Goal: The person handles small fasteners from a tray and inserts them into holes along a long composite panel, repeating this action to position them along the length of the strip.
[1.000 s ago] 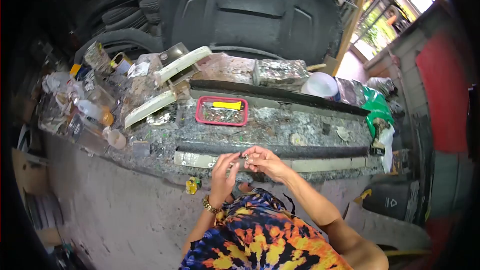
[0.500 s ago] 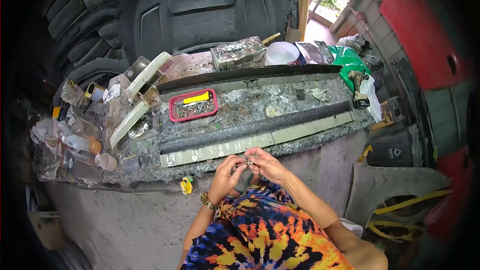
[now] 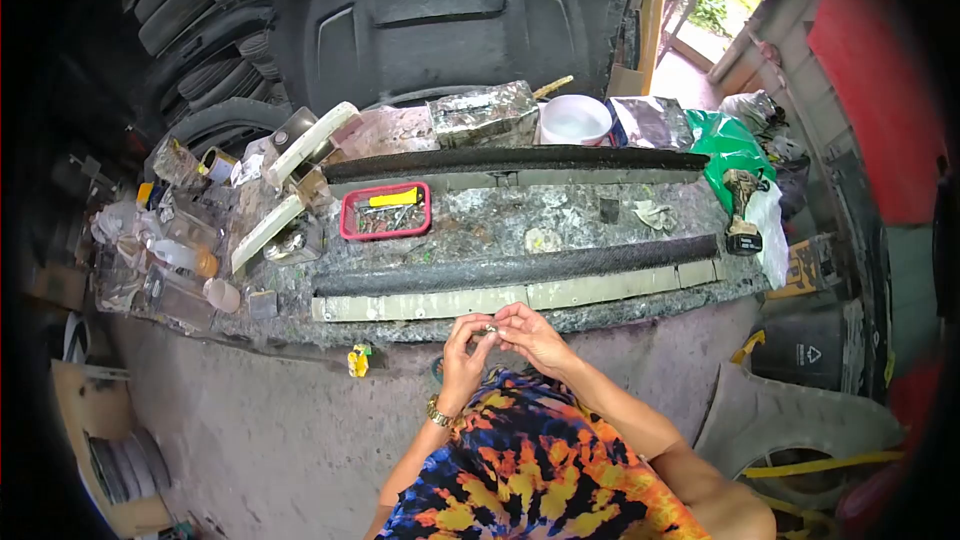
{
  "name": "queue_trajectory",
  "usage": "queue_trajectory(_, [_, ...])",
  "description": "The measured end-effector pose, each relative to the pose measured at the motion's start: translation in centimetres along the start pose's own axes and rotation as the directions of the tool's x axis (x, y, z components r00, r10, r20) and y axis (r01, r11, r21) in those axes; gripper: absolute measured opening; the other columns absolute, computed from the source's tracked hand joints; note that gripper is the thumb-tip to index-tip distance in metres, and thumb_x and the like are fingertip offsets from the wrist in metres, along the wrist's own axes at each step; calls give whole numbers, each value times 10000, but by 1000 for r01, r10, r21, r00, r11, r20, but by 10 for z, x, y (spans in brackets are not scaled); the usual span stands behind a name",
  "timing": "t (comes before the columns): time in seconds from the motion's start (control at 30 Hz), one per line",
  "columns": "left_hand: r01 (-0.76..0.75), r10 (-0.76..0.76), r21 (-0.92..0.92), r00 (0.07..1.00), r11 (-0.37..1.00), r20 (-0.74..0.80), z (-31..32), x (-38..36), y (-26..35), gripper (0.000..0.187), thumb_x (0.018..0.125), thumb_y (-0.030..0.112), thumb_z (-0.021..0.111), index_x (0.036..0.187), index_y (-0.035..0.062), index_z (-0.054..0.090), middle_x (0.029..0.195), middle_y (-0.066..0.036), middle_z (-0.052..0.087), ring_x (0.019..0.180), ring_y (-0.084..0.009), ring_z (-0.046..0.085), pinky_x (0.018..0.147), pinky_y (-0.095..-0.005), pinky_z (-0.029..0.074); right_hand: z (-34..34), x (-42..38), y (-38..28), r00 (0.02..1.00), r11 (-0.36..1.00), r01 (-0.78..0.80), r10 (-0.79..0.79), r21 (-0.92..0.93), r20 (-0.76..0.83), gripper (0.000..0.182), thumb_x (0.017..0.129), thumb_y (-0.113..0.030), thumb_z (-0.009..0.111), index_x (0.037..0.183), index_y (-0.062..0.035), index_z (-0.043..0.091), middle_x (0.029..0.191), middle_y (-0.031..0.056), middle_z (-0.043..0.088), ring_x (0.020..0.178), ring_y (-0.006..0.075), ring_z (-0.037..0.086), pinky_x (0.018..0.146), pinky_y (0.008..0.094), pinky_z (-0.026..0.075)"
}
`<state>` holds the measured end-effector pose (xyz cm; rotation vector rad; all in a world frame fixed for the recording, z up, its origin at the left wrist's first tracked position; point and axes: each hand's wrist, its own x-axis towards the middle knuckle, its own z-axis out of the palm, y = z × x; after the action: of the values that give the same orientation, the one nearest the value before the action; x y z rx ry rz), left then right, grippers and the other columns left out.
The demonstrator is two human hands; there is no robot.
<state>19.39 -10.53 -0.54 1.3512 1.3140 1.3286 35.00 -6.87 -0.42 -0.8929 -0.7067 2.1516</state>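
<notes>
My left hand [image 3: 464, 352] and my right hand [image 3: 533, 339] meet in front of my body, near the bench's front edge. Their fingertips pinch a small metallic piece [image 3: 491, 329], too small to name and partly covered by the fingers. Just beyond them lies a long strip [image 3: 440, 304], pale along its front and dark along its back, with small holes in the pale side. Further back on the bench, a red-rimmed basket [image 3: 343, 215] holds small loose hardware and a yellow-handled tool [image 3: 394, 198].
A second dark strip [image 3: 590, 161] lies farther back. A cordless drill [image 3: 743, 210] rests at the right by a green bag [image 3: 718, 140]. A white tub [image 3: 576, 120] stands behind, containers [image 3: 180, 255] clutter the left, and a grey fender [image 3: 790, 415] leans at lower right.
The view has shifted, so the bench appears slightly higher and the background farther right. Both hands stay together, fingers still pinching the small metallic piece.
</notes>
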Motion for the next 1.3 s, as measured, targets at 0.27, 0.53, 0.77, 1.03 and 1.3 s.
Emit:
queue_trajectory(0.27, [36, -103, 408, 984, 912, 144, 62, -12, -1, 142, 874, 47, 610, 992, -1, 547, 906, -114, 589, 794, -199, 608, 711, -290, 482, -82, -12, -21, 989, 578, 139, -38, -804, 144, 218, 936, -242, 562, 873, -35, 546, 689, -12, 550, 559, 66, 487, 504, 226, 402])
queue_trajectory(0.53, [428, -493, -390, 867, 815, -78, 111, -39, -26, 128, 901, 29, 600, 1020, 14, 554, 851, 8, 601, 771, -54, 575, 717, -193, 478, -114, -17, -41, 896, 823, -344, 431, -452, 103, 221, 966, -234, 512, 844, -50, 517, 654, -7, 528, 556, 62, 502, 492, 217, 406])
queue_trajectory(0.77, [469, -466, -48, 851, 882, -241, 120, -36, -44, 301, 999, 283, 448, 849, 33, 524, 665, 2, 509, 561, -81, 441, 523, -258, 386, -98, -8, -54, 898, 307, 440, -123, -844, 423, 144, 918, -134, 571, 908, -4, 508, 711, 58, 583, 663, 125, 594, 590, 302, 470])
queue_trajectory(1.03, [330, -477, -453, 839, 828, -262, 112, -13, -18, 118, 957, 106, 535, 1012, 9, 572, 805, -9, 601, 729, -69, 564, 667, -204, 469, -113, 14, -46, 970, 820, -79, 194, -566, 145, 132, 922, -151, 563, 890, -25, 540, 725, 14, 565, 578, 67, 532, 518, 221, 431])
queue_trajectory(1.3, [400, -452, -399, 891, 825, -42, 78, -14, -42, 166, 906, 30, 588, 1065, -1, 552, 952, -29, 611, 851, -86, 590, 760, -232, 494, -96, 27, -54, 922, 821, -243, 362, -516, 141, 146, 924, -153, 572, 876, -16, 568, 711, 13, 565, 568, 64, 524, 511, 215, 428])
